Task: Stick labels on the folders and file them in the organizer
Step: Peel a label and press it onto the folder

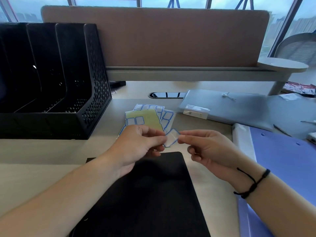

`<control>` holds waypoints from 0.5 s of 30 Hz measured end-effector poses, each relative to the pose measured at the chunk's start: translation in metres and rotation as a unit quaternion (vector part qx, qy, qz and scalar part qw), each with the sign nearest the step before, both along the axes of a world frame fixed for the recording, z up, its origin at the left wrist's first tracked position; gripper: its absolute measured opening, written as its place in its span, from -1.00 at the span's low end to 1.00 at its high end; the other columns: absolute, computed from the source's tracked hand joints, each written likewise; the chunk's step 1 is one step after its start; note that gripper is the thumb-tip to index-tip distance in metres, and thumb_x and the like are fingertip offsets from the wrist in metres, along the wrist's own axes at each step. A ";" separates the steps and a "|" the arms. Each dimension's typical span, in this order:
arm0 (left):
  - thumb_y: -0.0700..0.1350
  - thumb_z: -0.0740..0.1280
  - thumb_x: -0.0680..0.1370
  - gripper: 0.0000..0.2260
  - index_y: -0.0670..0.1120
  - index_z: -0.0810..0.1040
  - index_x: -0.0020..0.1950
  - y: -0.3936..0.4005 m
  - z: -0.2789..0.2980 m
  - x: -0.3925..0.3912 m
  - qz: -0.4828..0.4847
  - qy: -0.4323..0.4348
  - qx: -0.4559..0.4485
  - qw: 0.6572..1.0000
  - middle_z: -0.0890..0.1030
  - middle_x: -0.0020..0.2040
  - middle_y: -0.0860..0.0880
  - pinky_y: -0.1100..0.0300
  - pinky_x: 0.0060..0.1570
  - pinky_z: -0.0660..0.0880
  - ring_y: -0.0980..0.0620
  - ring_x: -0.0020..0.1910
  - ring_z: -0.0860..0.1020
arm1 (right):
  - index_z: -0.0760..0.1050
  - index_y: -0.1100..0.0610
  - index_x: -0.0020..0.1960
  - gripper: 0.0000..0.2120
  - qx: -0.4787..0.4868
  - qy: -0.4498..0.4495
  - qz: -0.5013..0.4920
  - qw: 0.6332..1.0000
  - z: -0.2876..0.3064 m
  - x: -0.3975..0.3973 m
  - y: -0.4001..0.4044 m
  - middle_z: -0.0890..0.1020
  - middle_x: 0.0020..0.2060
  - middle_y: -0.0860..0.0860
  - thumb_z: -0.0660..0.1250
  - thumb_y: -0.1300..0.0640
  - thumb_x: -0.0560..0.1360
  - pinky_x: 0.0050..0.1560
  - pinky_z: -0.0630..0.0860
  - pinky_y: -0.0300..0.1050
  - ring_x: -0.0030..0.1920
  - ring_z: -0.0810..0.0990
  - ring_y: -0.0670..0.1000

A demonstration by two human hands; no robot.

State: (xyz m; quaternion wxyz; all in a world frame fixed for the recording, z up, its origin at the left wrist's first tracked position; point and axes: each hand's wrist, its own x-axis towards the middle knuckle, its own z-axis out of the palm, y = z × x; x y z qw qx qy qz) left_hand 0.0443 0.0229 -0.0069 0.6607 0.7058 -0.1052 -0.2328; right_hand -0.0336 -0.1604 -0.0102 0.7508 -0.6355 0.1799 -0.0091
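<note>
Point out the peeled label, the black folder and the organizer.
label (pixel 171 138): head view, middle of its white face, pinched between both hands.
black folder (pixel 153 194): head view, centre of its cover, below the hands.
organizer (pixel 95 93): head view, perforated right side wall.

A pale wood-grain desk (pixel 42 151) spreads beneath the point of the grip. Beyond the grip, along the desk's far edge, stands a brown fabric divider panel (pixel 171 36) on a grey rail, with an oval cable port (pixel 166 95) in the desktop just before it. Above and behind the panel, windows (pixel 188 1) show a hazy blue skyline. Far to the right of the grip are a round pale side table (pixel 282 65) and a grey mesh chair (pixel 301 47).
</note>
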 end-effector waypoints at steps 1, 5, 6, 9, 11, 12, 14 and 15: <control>-0.28 0.49 0.47 -0.90 -0.22 0.66 -0.04 -0.001 -0.001 0.001 0.000 -0.012 0.009 1.000 0.69 -0.25 -0.12 0.23 -0.33 0.57 0.02 -0.28 0.64 | 0.73 0.19 -0.11 -0.91 -0.016 -0.003 0.002 1.000 -0.002 0.000 -0.001 0.70 -0.18 0.13 0.53 0.22 0.39 -0.44 0.30 -0.21 -0.37 0.42 -0.03; -0.29 0.50 0.46 -0.94 -0.17 0.71 -0.11 -0.002 -0.005 0.000 -0.012 -0.071 0.055 0.996 0.70 -0.28 -0.12 0.13 -0.24 0.58 0.04 -0.33 0.61 | 0.73 0.02 -0.19 -0.85 -0.251 -0.032 -0.018 0.967 -0.006 -0.004 -0.001 0.69 -0.35 -0.02 0.52 -0.06 0.41 -0.39 0.33 -0.24 -0.40 0.45 -0.12; -0.27 0.51 0.46 -0.95 -0.14 0.72 -0.12 -0.003 -0.005 -0.001 -0.022 -0.093 0.070 0.993 0.70 -0.29 -0.11 0.13 -0.24 0.56 0.05 -0.33 0.61 | 0.71 -0.01 -0.22 -0.82 -0.323 -0.038 -0.022 0.945 -0.007 -0.005 -0.001 0.63 -0.46 -0.12 0.51 -0.11 0.41 -0.42 0.31 -0.33 -0.48 0.42 -0.18; -0.19 0.53 0.46 -0.96 -0.05 0.74 -0.14 -0.003 -0.006 -0.005 -0.050 -0.167 0.144 0.974 0.71 -0.31 -0.02 0.30 -0.29 0.51 0.15 -0.35 0.60 | 0.64 -0.04 -0.28 -0.79 -0.403 -0.042 -0.029 0.914 -0.009 -0.008 0.002 0.51 -0.56 -0.30 0.51 -0.16 0.39 -0.44 0.28 -0.35 -0.56 0.41 -0.20; -0.13 0.54 0.44 -0.96 0.00 0.74 -0.16 -0.002 -0.007 -0.007 -0.055 -0.188 0.180 0.964 0.71 -0.31 0.05 0.41 -0.27 0.48 0.23 -0.36 0.60 | 0.62 -0.04 -0.30 -0.76 -0.427 -0.038 -0.023 0.903 -0.011 -0.007 0.001 0.52 -0.56 -0.32 0.51 -0.17 0.38 -0.40 0.29 -0.30 -0.53 0.44 -0.22; -0.11 0.55 0.44 -0.96 0.02 0.74 -0.17 -0.001 -0.008 -0.008 -0.059 -0.188 0.189 0.962 0.71 -0.31 0.06 0.42 -0.26 0.48 0.24 -0.35 0.60 | 0.61 -0.04 -0.31 -0.76 -0.445 -0.032 -0.009 0.895 -0.012 -0.007 0.002 0.52 -0.54 -0.34 0.50 -0.18 0.38 -0.40 0.29 -0.31 -0.50 0.46 -0.24; -0.08 0.55 0.43 -0.97 0.04 0.75 -0.16 0.000 -0.010 -0.009 -0.068 -0.187 0.198 0.960 0.71 -0.29 0.08 0.43 -0.24 0.48 0.25 -0.33 0.61 | 0.60 -0.07 -0.30 -0.77 -0.482 -0.016 0.027 0.876 -0.015 -0.007 0.002 0.51 -0.49 -0.43 0.48 -0.19 0.39 -0.38 0.29 -0.34 -0.41 0.49 -0.31; -0.08 0.55 0.43 -0.97 0.05 0.75 -0.16 0.000 -0.011 -0.009 -0.070 -0.186 0.201 0.959 0.71 -0.29 0.10 0.44 -0.25 0.47 0.27 -0.33 0.61 | 0.58 -0.08 -0.29 -0.78 -0.492 -0.010 0.042 0.869 -0.017 -0.007 0.002 0.50 -0.46 -0.46 0.46 -0.19 0.40 -0.37 0.29 -0.35 -0.38 0.49 -0.34</control>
